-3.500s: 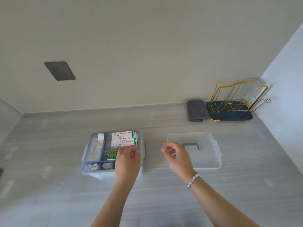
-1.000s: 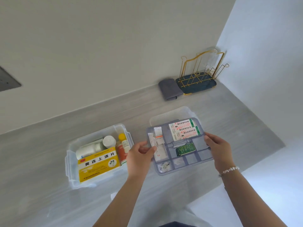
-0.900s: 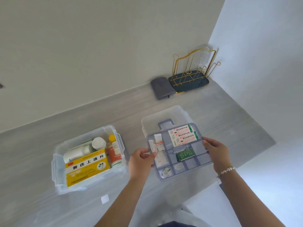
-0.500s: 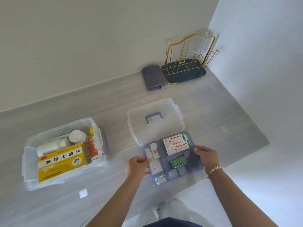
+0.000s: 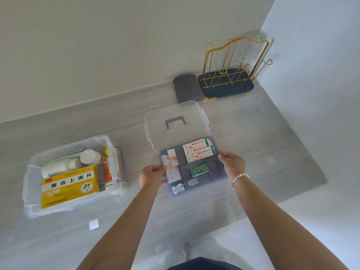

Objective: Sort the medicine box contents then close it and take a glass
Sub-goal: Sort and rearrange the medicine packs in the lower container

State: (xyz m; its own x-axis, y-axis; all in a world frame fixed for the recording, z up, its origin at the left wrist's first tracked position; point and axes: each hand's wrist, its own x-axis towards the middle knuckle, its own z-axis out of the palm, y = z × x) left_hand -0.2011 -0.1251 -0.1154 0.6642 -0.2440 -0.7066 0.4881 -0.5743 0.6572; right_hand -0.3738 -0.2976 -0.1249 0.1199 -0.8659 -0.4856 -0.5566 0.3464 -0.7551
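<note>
Both hands, left (image 5: 153, 175) and right (image 5: 232, 164), grip the tray (image 5: 212, 177) by its ends; box (image 5: 72, 172) open, lid (image 5: 175, 123) off, glass (image 5: 250, 48) untouched.

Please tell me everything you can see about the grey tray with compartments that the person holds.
The tray is a shallow rectangle of translucent grey-blue plastic, split by low dividers into compartments. They hold white boxes with green ends, a small green packet, white tubes and sachets. The left hand grips its left edge and the right hand its right edge. It sits roughly level, low over the counter, its far edge overlapping the clear lid.
</note>
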